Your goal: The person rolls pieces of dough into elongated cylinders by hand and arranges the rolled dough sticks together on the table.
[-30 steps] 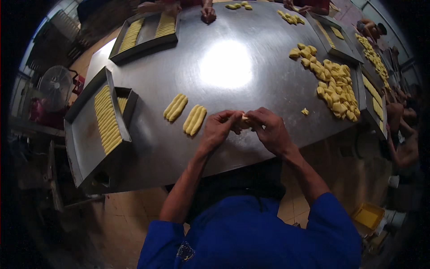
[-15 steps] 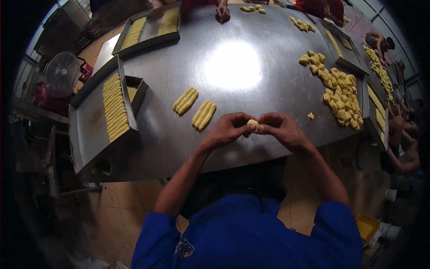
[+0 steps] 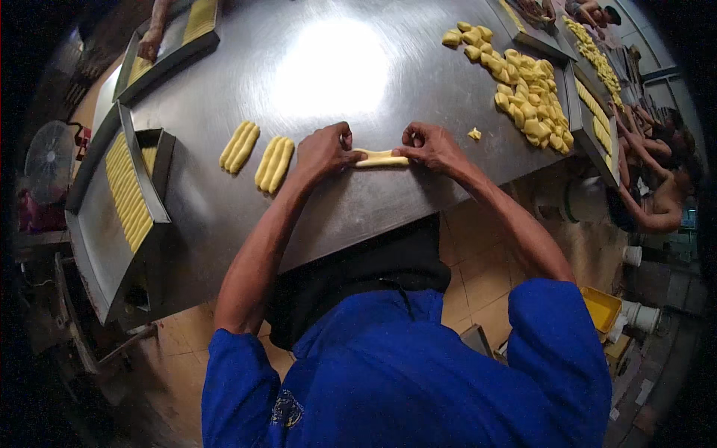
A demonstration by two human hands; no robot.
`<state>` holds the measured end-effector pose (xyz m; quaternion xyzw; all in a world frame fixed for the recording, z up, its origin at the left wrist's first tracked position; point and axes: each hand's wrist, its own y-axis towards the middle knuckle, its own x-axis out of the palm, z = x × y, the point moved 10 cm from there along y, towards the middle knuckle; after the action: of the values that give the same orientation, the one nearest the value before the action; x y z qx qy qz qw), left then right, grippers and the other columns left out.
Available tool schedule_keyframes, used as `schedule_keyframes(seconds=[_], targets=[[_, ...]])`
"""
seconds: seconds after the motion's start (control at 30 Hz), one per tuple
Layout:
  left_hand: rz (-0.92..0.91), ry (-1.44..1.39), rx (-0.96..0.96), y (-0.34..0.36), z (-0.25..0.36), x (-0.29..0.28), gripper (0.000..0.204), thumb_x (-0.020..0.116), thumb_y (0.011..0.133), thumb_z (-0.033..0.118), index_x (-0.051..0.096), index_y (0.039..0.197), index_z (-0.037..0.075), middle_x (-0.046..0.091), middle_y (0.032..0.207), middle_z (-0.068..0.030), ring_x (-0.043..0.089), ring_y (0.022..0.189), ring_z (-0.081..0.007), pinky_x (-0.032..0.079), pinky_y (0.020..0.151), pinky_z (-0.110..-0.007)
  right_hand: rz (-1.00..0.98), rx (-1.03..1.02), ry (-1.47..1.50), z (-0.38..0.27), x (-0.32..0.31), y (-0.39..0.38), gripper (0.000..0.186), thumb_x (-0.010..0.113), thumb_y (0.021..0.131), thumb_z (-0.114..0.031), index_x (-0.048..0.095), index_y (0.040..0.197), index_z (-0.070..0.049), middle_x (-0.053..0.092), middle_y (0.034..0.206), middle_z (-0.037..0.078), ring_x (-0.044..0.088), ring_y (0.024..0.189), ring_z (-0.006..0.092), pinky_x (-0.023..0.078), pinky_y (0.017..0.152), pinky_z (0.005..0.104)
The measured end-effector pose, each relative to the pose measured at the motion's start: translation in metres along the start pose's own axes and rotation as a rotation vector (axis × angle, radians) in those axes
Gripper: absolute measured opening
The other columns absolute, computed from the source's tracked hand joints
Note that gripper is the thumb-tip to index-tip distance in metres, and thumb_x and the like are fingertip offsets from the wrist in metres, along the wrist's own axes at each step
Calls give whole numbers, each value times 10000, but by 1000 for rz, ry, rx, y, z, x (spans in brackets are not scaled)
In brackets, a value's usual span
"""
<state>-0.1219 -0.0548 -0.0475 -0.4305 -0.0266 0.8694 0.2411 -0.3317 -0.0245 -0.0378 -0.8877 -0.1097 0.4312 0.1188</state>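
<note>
A strip of yellow dough [image 3: 382,159] is stretched lengthwise between my hands, low over the steel table [image 3: 328,231]. My left hand [image 3: 325,153] pinches its left end, and my right hand [image 3: 435,151] grips the other end with thumb and fingers. Left of my left hand lie two side-by-side groups of finished dough sticks, one farther [image 3: 240,148] and one nearer [image 3: 275,164]. To the right of my right hand sits a small scrap of dough [image 3: 474,134]. Beyond it spreads a heap of cut dough pieces [image 3: 532,108].
At the left edge stands a metal tray [image 3: 88,196] with a row of dough sticks [image 3: 128,194]. Another tray [image 3: 168,63] is behind it, with a co-worker's hand [image 3: 151,45] over it. More trays [image 3: 614,160] and people line the right side.
The compact dough lump between my fingers has been drawn out into a long strip, and my hands have moved apart. The view has shifted. A co-worker's hand is now over the far left tray.
</note>
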Motion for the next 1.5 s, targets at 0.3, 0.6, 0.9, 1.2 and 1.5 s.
schedule_keyframes(seconds=[0.3,0.6,0.9,1.2,1.5], targets=[[-86,-33,56,10,14,1,508,742,832,578,716,840,70,717,792,-82,689,760,-243,521,695,-387,-20,-9,45,3,-1,0,378,838,800,-405,707,940,-79,583,726,-17,527,677,99,436,606,291],[-96,233,-25,27,10,8,668,732,695,756,776,836,105,728,755,-109,720,741,-309,551,695,-422,-35,9,-43,1,5,1,545,768,764,-631,701,867,-100,688,777,64,660,740,224,504,664,403],[52,361,53,19,33,-8,777,716,649,819,763,741,48,711,686,-135,716,688,-294,547,661,-423,184,-137,-59,-7,-9,-6,471,763,815,-554,694,868,-91,612,660,67,595,634,206,460,606,371],[-21,357,-44,23,31,-4,738,758,644,784,767,798,62,740,753,-96,719,732,-254,553,715,-396,305,-270,-127,-13,-12,-8,497,755,810,-572,674,826,-82,625,651,77,611,623,229,465,608,396],[-10,274,-23,27,15,-8,725,746,688,763,757,770,43,718,697,-111,697,663,-256,536,661,-401,177,-169,-168,-12,-6,5,545,710,792,-670,690,830,-126,692,737,51,679,724,256,515,664,428]])
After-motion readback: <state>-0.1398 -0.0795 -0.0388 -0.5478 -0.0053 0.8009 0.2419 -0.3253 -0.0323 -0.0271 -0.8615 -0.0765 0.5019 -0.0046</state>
